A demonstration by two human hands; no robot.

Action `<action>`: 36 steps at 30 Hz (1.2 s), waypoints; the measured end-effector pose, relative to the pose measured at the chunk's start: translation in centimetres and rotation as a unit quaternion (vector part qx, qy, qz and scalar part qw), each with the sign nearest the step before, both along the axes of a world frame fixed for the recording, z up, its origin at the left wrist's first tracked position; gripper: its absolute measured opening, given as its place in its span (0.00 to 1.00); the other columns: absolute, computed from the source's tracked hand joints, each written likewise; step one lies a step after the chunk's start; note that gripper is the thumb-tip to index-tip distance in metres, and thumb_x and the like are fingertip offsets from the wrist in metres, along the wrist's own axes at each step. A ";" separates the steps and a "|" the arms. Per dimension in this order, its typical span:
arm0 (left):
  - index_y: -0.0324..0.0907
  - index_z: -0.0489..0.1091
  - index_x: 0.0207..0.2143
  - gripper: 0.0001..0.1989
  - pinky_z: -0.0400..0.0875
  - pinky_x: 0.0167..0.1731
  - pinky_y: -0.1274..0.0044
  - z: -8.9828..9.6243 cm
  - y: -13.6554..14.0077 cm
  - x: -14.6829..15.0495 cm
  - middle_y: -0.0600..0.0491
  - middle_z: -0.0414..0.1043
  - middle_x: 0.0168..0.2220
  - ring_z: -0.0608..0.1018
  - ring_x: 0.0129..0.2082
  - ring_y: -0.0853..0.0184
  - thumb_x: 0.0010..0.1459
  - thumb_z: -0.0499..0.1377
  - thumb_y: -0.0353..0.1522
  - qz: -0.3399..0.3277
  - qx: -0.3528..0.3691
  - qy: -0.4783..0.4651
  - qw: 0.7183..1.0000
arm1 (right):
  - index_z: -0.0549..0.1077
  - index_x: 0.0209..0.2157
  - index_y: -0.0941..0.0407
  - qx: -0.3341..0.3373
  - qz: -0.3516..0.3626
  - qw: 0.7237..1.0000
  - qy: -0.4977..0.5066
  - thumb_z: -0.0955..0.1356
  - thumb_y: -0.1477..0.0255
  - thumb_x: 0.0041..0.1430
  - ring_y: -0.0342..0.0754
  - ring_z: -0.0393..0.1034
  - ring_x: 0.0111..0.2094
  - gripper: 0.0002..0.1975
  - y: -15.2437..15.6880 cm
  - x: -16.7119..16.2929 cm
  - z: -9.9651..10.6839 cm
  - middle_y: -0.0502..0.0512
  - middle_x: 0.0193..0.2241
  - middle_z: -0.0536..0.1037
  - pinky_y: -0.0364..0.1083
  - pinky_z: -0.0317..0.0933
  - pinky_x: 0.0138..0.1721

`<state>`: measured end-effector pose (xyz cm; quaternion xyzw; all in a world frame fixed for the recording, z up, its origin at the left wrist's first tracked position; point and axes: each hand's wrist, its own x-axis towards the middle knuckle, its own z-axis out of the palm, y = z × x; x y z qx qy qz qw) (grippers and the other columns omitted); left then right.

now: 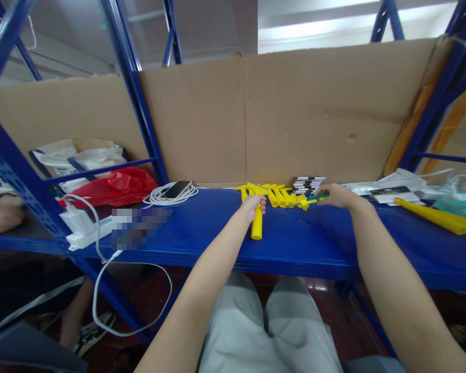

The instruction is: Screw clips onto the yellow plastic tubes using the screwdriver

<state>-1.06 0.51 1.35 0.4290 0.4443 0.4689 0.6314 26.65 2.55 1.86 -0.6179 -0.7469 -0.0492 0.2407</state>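
Note:
My left hand (253, 206) is closed around a yellow tube (257, 228), which stands out below the fist with its round end towards me. To the right, my right hand (334, 196) pinches a thin green-handled tool (319, 197); its tip points left and its kind is too small to make out. Between the hands, several similar yellow tubes (282, 198) lie side by side with narrow yellow strips across their far ends. Small crumpled yellow pieces (303, 202) lie by the tool's tip.
Behind the tubes is a small stack of black-and-white packets (309, 185). A phone (176, 189) on coiled white cable and a power strip (97, 232) lie left. A long yellow piece (438, 216) lies right. Cardboard (295, 114) closes the back of the blue shelf (213, 246). Another person's arm (3, 215) shows far left.

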 end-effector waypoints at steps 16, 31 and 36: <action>0.41 0.56 0.24 0.11 0.50 0.14 0.84 -0.1 0.1 0.1 0.63 0.52 0.14 0.55 0.10 0.78 0.56 0.48 0.21 -0.004 -0.005 0.009 1.000 | 0.73 0.44 0.57 -0.036 0.131 0.922 0.363 0.70 0.73 0.49 0.45 0.73 0.28 0.17 -1.0 -3.6 0.5 0.56 0.32 0.78 0.48 0.71 0.35; 0.42 0.56 0.25 0.10 0.49 0.13 0.85 -0.2 0.3 0.0 0.63 0.52 0.13 0.54 0.10 0.79 0.55 0.48 0.20 -0.026 -0.030 0.000 0.999 | 0.69 0.45 0.57 0.091 0.167 0.891 0.412 0.70 0.63 0.50 0.44 0.71 0.30 0.21 -0.3 -4.0 0.8 0.56 0.37 0.75 0.47 0.69 0.37; 0.42 0.57 0.26 0.09 0.50 0.13 0.85 -0.2 0.3 0.0 0.64 0.52 0.13 0.54 0.10 0.79 0.55 0.50 0.21 -0.038 -0.043 -0.005 0.998 | 0.69 0.44 0.56 0.087 0.179 0.892 0.406 0.70 0.62 0.50 0.45 0.72 0.34 0.20 -0.5 -4.5 0.9 0.55 0.36 0.75 0.47 0.70 0.38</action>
